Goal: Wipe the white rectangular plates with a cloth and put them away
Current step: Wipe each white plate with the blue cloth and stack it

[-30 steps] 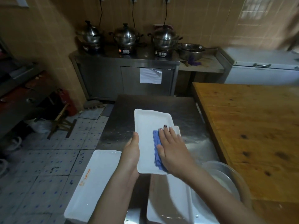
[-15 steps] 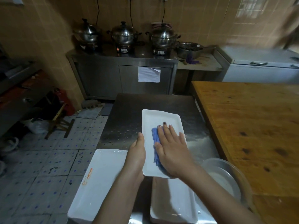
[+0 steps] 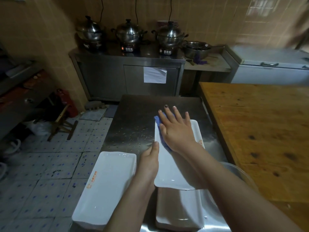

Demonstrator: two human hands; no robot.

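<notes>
At the near edge of the steel table [image 3: 138,118], two lots of white rectangular plates lie either side of the person's forearms. The left stack [image 3: 107,186] looks dry and tidy, so I take it for the finished ones. The right pile [image 3: 180,211] glistens and is likely waiting for the cloth. A clear bowl [image 3: 240,173] sits beside that pile, by the wooden table [image 3: 259,131]. Just above the right pile, the white plate [image 3: 172,171] being worked on is held off the table, its long side running away from the person. The left hand [image 3: 148,163] has its grip clamped on the plate's left rim, thumb on top, the fingers beneath hidden. The right hand [image 3: 177,131] lies flat, its grip apart with fingers straight and spread, pressing the blue cloth [image 3: 157,118] onto the plate's far end. By my reckoning the job is midway: some plates are wiped, this one is under the cloth, more are to come and none are put away. Further back, three steel cookers [image 3: 128,33] stand on a cabinet [image 3: 128,72] against the tiled wall.
</notes>
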